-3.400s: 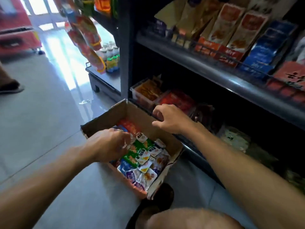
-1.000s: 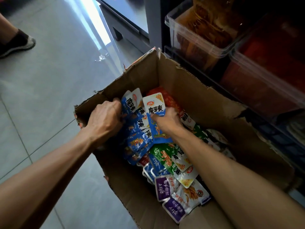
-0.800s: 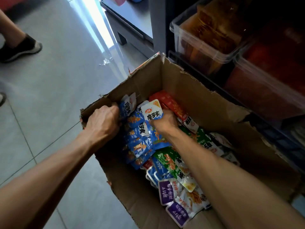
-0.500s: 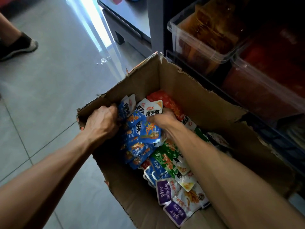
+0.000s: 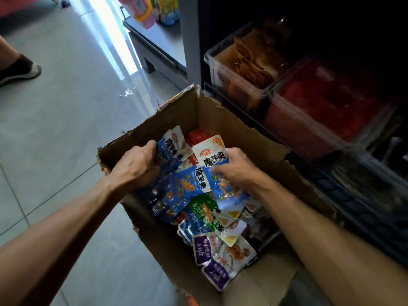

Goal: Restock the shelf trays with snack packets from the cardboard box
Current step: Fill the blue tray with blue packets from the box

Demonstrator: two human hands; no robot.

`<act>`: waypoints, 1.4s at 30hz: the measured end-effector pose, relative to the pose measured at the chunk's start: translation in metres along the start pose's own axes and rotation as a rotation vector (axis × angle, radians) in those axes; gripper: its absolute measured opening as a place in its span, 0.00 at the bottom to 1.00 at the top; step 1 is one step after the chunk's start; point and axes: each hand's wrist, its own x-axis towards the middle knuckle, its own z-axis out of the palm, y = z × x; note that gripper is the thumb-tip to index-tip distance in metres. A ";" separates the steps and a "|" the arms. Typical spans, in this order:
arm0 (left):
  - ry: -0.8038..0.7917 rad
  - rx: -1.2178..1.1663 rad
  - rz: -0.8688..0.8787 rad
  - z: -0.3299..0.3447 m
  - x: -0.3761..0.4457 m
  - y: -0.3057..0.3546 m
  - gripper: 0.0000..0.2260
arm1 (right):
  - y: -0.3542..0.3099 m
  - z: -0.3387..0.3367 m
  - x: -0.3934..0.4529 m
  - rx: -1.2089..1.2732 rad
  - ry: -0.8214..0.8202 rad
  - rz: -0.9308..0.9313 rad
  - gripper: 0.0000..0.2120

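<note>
currently both hands inside torn brown cardboard box (image 5: 223,120); left hand (image 5: 134,167) fingers curled round stack of blue snack packets (image 5: 176,186); right hand (image 5: 237,167) pinches the stack's opposite side; clear plastic shelf tray (image 5: 240,74) up-right, nearer right hand

Grey tiled floor (image 5: 66,129), another person's dark shoe (image 5: 21,70) far left, crumpled wrapper (image 5: 128,92) on the floor

grey tiled floor (image 5: 66,120), cardboard box (image 5: 220,122) on it
</note>
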 end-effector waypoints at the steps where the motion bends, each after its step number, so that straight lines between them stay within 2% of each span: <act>1: -0.018 -0.043 0.015 -0.003 -0.005 0.007 0.09 | -0.005 -0.008 -0.010 0.007 0.002 -0.038 0.07; 4: -0.047 -0.210 0.012 -0.012 -0.023 0.029 0.11 | -0.019 -0.028 -0.043 0.038 -0.012 -0.109 0.08; 9: -0.079 -0.639 0.064 -0.034 -0.065 0.056 0.11 | -0.048 -0.064 -0.109 0.071 -0.060 -0.179 0.08; 13: -0.071 -0.716 0.155 -0.060 -0.101 0.082 0.08 | -0.072 -0.089 -0.163 0.091 0.012 -0.238 0.11; 15: -0.035 -0.729 0.205 -0.072 -0.117 0.100 0.12 | -0.081 -0.100 -0.190 0.142 0.089 -0.250 0.11; 18: 0.045 -0.761 0.344 -0.089 -0.141 0.126 0.29 | -0.090 -0.117 -0.229 0.220 0.157 -0.266 0.11; 19: 0.064 -0.740 0.391 -0.094 -0.148 0.134 0.31 | -0.093 -0.123 -0.243 0.217 0.190 -0.275 0.11; 20: 0.077 -0.711 0.425 -0.100 -0.156 0.144 0.30 | -0.097 -0.129 -0.257 0.207 0.235 -0.285 0.11; 22: 0.060 -0.647 0.436 -0.110 -0.170 0.167 0.19 | -0.103 -0.141 -0.285 0.186 0.337 -0.314 0.10; 25: -0.001 -0.684 0.460 -0.118 -0.192 0.209 0.10 | -0.110 -0.158 -0.324 0.200 0.492 -0.343 0.08; 26: -0.019 -0.716 0.494 -0.120 -0.201 0.223 0.10 | -0.110 -0.162 -0.337 0.219 0.545 -0.358 0.09; 28: -0.060 -0.765 0.553 -0.121 -0.218 0.249 0.17 | -0.112 -0.172 -0.364 0.268 0.652 -0.407 0.10; 31: -0.102 -0.829 0.675 -0.122 -0.245 0.286 0.12 | -0.113 -0.186 -0.406 0.418 0.771 -0.485 0.13; 33: -0.064 -0.880 0.738 -0.125 -0.261 0.313 0.10 | -0.109 -0.193 -0.431 0.566 0.807 -0.533 0.13; 37: -0.026 -0.969 0.820 -0.127 -0.294 0.369 0.10 | -0.094 -0.198 -0.464 0.710 0.876 -0.577 0.16; 39: -0.063 -0.977 0.859 -0.122 -0.310 0.393 0.11 | -0.086 -0.201 -0.480 0.757 0.932 -0.603 0.17; 42: -0.136 -0.902 0.941 -0.110 -0.330 0.421 0.05 | -0.071 -0.211 -0.506 0.812 1.009 -0.658 0.19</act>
